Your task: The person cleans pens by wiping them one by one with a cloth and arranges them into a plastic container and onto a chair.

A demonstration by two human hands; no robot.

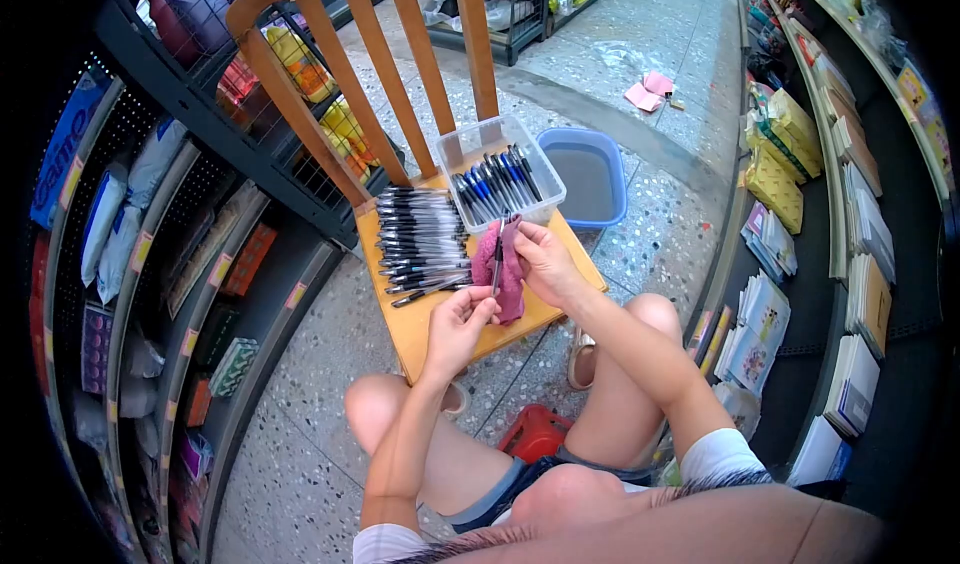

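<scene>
My left hand pinches the lower end of a dark pen, which points up and away from me. Around the pen's upper part my right hand grips a pinkish-purple cloth that hangs down over the chair seat. Left of the cloth, a row of many clear-barrelled pens with dark caps lies side by side on the wooden seat. Just behind my hands, a clear plastic box holds several blue and black pens. The cloth partly hides the pen's far end.
A blue basin with greyish water stands on the speckled floor behind the chair. Shelves of goods line the left and notebooks fill those on the right. A red stool is beneath me. Pink paper lies farther off.
</scene>
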